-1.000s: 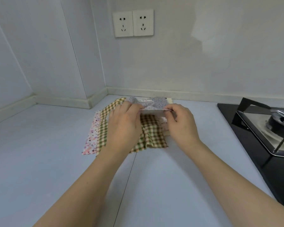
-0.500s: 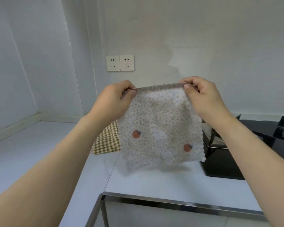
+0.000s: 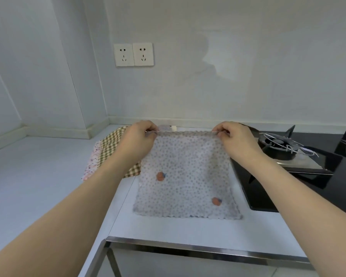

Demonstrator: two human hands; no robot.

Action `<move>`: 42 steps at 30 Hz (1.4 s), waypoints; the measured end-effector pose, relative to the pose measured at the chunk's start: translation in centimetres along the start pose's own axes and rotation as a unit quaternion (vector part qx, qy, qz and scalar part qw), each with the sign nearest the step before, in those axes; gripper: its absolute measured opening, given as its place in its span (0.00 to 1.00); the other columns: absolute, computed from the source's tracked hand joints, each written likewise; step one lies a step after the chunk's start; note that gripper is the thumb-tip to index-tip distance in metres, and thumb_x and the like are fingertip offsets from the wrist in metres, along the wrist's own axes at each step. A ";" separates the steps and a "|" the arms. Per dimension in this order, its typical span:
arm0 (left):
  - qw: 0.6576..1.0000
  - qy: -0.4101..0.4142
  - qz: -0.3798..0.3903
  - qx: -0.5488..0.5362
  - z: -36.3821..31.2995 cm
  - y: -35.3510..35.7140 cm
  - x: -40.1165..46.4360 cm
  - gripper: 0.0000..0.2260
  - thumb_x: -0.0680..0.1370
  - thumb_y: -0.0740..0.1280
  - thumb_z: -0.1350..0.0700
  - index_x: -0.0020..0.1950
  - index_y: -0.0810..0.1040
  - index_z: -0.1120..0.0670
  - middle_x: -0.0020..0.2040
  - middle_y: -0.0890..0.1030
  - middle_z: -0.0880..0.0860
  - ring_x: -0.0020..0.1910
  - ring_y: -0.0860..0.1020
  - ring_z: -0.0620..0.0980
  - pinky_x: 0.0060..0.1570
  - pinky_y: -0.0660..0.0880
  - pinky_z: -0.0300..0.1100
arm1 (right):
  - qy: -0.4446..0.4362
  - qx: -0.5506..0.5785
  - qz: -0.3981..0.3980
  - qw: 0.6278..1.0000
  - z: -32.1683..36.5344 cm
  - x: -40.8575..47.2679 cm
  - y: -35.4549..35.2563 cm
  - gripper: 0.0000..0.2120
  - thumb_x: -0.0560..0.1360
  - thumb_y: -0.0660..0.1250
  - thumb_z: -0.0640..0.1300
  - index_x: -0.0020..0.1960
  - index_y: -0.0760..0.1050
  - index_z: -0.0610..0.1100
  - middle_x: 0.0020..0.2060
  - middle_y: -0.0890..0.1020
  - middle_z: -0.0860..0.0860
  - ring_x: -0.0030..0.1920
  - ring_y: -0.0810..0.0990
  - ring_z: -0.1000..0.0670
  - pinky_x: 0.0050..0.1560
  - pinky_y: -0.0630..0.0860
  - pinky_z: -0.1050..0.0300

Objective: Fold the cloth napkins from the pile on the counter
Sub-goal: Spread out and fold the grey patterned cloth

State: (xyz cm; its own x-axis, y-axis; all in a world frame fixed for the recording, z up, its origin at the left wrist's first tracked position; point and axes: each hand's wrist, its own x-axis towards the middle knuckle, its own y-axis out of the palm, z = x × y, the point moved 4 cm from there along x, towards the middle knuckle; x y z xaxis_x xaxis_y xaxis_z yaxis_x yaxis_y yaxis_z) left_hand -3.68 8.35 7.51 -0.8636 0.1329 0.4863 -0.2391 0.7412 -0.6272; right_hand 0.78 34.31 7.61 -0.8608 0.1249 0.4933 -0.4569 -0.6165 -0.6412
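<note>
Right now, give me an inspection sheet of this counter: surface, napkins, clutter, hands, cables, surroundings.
Surface: pale blue counter, seam down the middle, metal front edge.
Job's things: grey dotted cloth napkin with scalloped edge spread unfolded, near edge on the counter, far edge raised; pile of checked and floral cloth napkins behind left.
Clutter: small cream object behind the dotted napkin, unclear what.
Grippers: left hand and right hand each in a pinching grip on a far corner.
Cables: nothing seen.
Surroundings: black glass gas hob with metal burner stand at right; white double wall socket, nothing plugged in.
</note>
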 end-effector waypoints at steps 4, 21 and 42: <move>0.999 0.031 0.003 0.011 0.2 0.1 -1.5 0.07 0.78 0.63 0.59 0.48 0.78 0.49 0.44 0.77 0.44 0.44 0.75 0.44 0.42 0.71 0.41 | -0.042 -0.022 0.008 0.999 0.0 -2.0 0.3 0.13 0.77 0.59 0.36 0.51 0.81 0.47 0.48 0.79 0.54 0.51 0.76 0.55 0.56 0.72 0.59; 0.952 0.254 0.128 0.110 2.2 2.6 -12.6 0.08 0.75 0.62 0.67 0.47 0.73 0.53 0.42 0.74 0.47 0.40 0.71 0.48 0.40 0.72 0.47 | -0.083 -0.113 0.078 0.987 -3.2 -13.7 3.1 0.09 0.74 0.65 0.37 0.48 0.81 0.46 0.45 0.80 0.55 0.48 0.74 0.52 0.52 0.73 0.56; 0.983 0.048 0.177 -0.029 4.7 3.0 -11.2 0.08 0.81 0.59 0.61 0.47 0.72 0.49 0.43 0.77 0.53 0.40 0.73 0.47 0.38 0.69 0.32 | -0.039 -0.159 0.137 0.977 -4.2 -13.1 3.8 0.23 0.72 0.66 0.64 0.60 0.75 0.51 0.54 0.75 0.57 0.55 0.70 0.53 0.56 0.65 0.58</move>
State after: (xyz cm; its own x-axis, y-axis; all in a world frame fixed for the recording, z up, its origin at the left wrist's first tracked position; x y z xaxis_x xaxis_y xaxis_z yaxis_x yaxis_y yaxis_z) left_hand 3.23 6.01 -2.66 -0.8418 0.4482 0.3008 0.0968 0.6736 -0.7327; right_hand 9.39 33.58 -3.71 -0.9467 -0.0790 0.3124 -0.2683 -0.3435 -0.9000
